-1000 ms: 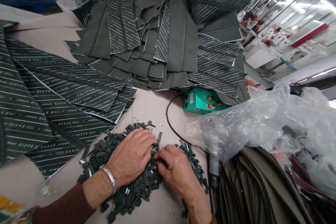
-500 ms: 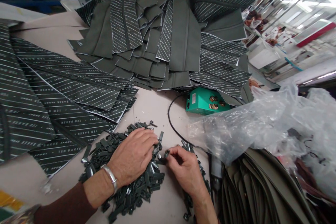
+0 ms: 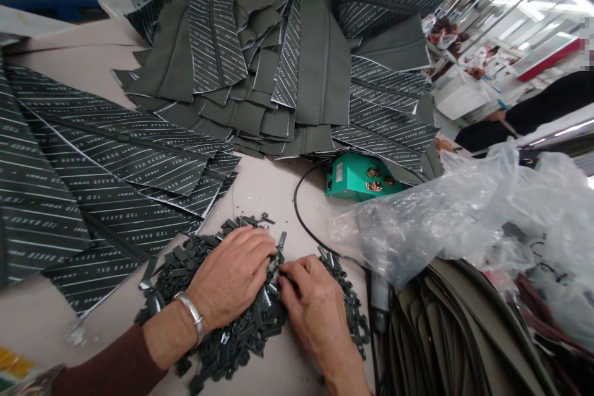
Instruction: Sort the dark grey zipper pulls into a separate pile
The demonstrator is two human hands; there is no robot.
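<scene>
A heap of small dark green zipper pulls (image 3: pixel 232 334) lies on the table (image 3: pixel 269 192) in front of me. My left hand (image 3: pixel 229 281), with a silver bracelet on the wrist, rests palm down on the heap with its fingers curled into the pieces. My right hand (image 3: pixel 313 306) sits just to its right, fingers bent and tips pressed into the same heap beside the left fingertips. What the fingers hold, if anything, is hidden under them.
Stacks of dark green panels with white striped lettering (image 3: pixel 116 161) cover the left and far side (image 3: pixel 297 55). A green box (image 3: pixel 355 176) with a black cable stands mid-table. Crumpled clear plastic (image 3: pixel 464 216) and olive strips (image 3: pixel 455 334) fill the right. A person in black (image 3: pixel 533 105) stands far right.
My right hand, which was lifted a little and pinching a small piece half a second ago, has dropped back onto the heap. A person in black has come into view at the right.
</scene>
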